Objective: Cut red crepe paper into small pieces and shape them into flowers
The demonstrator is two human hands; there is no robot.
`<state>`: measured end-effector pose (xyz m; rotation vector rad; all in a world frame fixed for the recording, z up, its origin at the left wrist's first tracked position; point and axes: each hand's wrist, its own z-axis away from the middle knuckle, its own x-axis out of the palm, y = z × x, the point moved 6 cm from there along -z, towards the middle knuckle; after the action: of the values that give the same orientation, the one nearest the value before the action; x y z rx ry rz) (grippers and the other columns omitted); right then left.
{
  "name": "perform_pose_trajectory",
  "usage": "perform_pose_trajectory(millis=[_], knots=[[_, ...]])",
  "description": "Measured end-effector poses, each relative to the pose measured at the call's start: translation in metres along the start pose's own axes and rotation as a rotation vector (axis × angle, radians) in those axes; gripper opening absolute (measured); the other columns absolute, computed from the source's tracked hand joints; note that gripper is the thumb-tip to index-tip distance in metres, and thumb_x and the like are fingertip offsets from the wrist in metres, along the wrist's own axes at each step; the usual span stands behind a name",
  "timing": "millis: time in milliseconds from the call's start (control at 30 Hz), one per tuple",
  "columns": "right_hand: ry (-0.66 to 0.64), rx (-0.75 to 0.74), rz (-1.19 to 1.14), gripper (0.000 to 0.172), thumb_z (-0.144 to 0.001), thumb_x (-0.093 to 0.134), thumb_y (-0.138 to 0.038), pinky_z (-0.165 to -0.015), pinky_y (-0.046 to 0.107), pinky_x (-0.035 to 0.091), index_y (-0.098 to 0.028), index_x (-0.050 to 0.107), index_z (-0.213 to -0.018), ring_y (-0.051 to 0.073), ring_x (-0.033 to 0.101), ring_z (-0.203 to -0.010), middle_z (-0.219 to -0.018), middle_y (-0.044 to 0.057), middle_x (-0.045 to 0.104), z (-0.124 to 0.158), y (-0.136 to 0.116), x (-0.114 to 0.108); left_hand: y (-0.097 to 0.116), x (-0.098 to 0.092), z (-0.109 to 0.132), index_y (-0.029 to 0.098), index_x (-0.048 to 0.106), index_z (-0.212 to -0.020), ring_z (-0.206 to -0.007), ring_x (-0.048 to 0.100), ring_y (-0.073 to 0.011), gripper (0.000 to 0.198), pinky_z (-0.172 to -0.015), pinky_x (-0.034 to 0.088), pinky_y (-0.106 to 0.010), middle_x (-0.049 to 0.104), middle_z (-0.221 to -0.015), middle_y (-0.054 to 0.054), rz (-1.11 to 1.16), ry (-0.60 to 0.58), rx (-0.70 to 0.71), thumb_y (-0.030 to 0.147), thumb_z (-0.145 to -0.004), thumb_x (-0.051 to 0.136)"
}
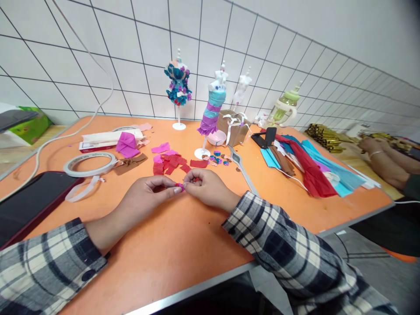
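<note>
My left hand (147, 194) and my right hand (210, 188) meet low over the orange table. Between their closed fingertips they pinch a tiny purple-and-red scrap of crepe paper (180, 187), mostly covered by the fingers. Just beyond lie cut red crepe paper pieces (172, 163) and magenta pieces (160, 148). Small curled multicoloured paper bits (216, 159) are scattered behind my right hand. Above them stands a miniature dress form (213, 107) wrapped in blue and purple bands. A slim grey metal tool (242, 165), perhaps tweezers, lies right of the bits.
A tape roll (69, 168) and a dark phone (33, 197) lie left. At the back stand a decorated dress form (178, 83), a cardboard box (236, 133) and a green-lidded bottle (285, 107). Crepe paper strips (315, 173) spread right; another person's arm (389, 159) rests beyond.
</note>
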<state>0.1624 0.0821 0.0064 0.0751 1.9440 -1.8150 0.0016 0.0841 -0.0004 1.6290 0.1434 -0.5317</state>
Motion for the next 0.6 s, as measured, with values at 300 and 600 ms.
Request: perform_pose_trajectory(millis=[300, 600], knots=[[-0.063, 0.067, -0.058, 0.010, -0.085, 0.067, -0.027, -0.051, 0.019, 0.042, -0.017, 0.063, -0.083, 0.008, 0.052, -0.055, -0.066, -0.004, 0.056, 0.0018, 0.0037, 0.0023, -0.0011, 0.0026, -0.0015, 0.022, 0.078, -0.075, -0.075, 0.070, -0.0235, 0.039, -0.073, 0.054, -0.032, 0.079, -0.077, -0.004, -0.076, -0.041, 0.004, 0.060, -0.067, 0.075], [0.020, 0.010, -0.023, 0.012, -0.089, 0.063, -0.030, -0.052, 0.019, 0.043, -0.018, 0.061, -0.087, 0.009, 0.058, -0.060, -0.074, -0.002, 0.064, -0.0020, 0.0074, -0.0006, 0.0004, -0.0016, 0.0006, 0.022, 0.079, -0.095, -0.093, 0.073, -0.0299, 0.046, -0.085, 0.056, -0.037, 0.082, -0.098, -0.008, -0.020, 0.000, -0.004, 0.060, -0.069, 0.076]])
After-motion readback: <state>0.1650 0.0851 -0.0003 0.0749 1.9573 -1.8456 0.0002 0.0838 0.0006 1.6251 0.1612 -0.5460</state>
